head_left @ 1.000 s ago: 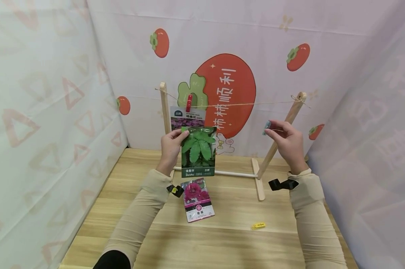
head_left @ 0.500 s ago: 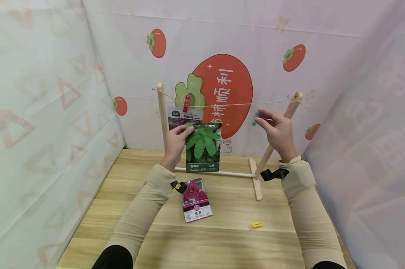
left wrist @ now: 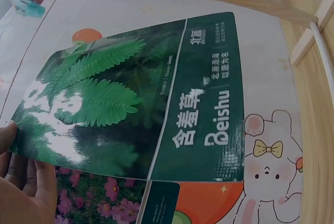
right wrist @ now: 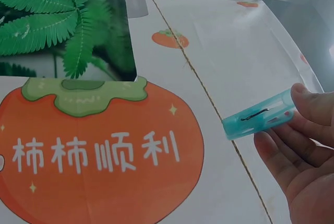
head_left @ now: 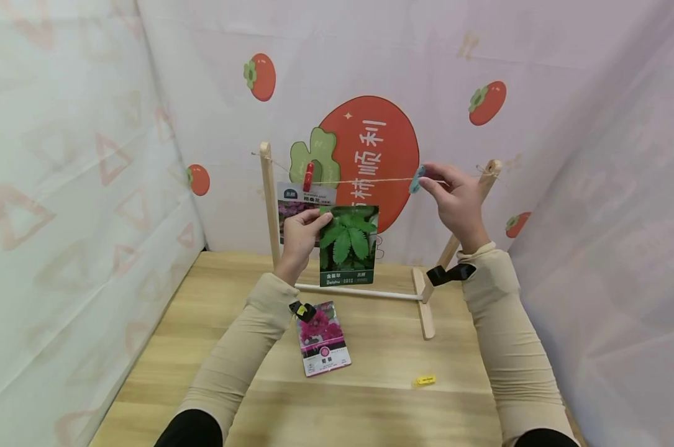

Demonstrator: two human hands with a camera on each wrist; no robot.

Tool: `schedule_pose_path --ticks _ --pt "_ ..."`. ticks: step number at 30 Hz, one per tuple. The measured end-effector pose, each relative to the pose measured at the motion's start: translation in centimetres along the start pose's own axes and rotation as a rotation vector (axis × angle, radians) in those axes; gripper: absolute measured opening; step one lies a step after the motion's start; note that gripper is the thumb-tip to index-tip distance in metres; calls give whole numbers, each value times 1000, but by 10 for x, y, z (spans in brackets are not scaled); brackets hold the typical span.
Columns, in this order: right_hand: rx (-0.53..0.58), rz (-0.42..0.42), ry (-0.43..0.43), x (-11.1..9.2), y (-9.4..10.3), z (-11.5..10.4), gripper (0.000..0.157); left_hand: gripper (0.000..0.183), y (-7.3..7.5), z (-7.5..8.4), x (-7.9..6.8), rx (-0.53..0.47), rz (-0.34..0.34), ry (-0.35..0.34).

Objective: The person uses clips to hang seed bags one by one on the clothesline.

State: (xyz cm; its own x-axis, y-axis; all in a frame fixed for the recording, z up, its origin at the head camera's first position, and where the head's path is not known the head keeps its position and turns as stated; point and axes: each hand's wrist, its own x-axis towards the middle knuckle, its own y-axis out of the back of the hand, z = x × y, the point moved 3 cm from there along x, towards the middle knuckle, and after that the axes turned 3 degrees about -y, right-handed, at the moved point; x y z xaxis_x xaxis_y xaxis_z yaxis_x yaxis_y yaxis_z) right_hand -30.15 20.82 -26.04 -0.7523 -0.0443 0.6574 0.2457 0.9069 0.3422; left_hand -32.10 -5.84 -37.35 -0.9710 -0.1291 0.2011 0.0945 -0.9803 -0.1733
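My left hand [head_left: 301, 239] pinches a green seed packet [head_left: 349, 247] by its upper left corner, fern-like leaves facing me. Between the thumb and fingers of my right hand [head_left: 455, 197] is a translucent teal clothespin [right wrist: 259, 115]. In the right wrist view the clothespin's tip overlaps the twine [right wrist: 201, 80]; whether it touches the twine I cannot tell. A red clothespin [head_left: 309, 177] holds a purple-flower seed packet [head_left: 292, 214] on the twine at the left, partly behind my left hand and the green packet.
The twine runs between two wooden posts [head_left: 268, 198] joined by a white rod [head_left: 389, 295]. A pink-flower seed packet [head_left: 323, 341] lies on the wooden table [head_left: 370, 416], with a yellow clothespin [head_left: 424, 380] to its right. Patterned cloth [head_left: 214, 93] encloses the back and sides.
My right hand has moved left and up, bringing the teal clothespin to the twine's height. My left hand has shifted right with the green packet.
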Motion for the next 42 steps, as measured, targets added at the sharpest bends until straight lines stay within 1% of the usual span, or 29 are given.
schedule_pose_path --ticks 4,9,12,16,21,25,28,33,37,42 --pt "-39 -36 -10 5 -10 -4 26 24 -4 -1 1 5 -8 6" --pt "-38 -39 -13 14 -24 -9 24 26 -12 1 4 -23 6 -5" --pt "-21 -29 14 19 -34 -10 22 26 -16 1 6 -45 3 -7" --pt "27 -29 52 24 -43 -13 22 25 -24 2 7 -53 1 -2" --pt "50 -5 65 29 -52 -16 22 24 -29 3 8 -47 0 -8" --pt "24 -22 44 32 -59 -17 22 23 -33 3 9 -45 -11 -15" --pt "-1 -36 22 33 -64 -15 22 23 -35 4 11 -38 -7 -7" --pt "-23 -51 21 34 -72 -10 23 25 -36 5 15 -25 12 -6" --pt "-50 -78 -2 32 -74 -6 23 26 -39 6 17 -22 21 -8" --pt "-80 -89 -11 30 -74 -3 23 28 -45 7 18 -36 13 -10"
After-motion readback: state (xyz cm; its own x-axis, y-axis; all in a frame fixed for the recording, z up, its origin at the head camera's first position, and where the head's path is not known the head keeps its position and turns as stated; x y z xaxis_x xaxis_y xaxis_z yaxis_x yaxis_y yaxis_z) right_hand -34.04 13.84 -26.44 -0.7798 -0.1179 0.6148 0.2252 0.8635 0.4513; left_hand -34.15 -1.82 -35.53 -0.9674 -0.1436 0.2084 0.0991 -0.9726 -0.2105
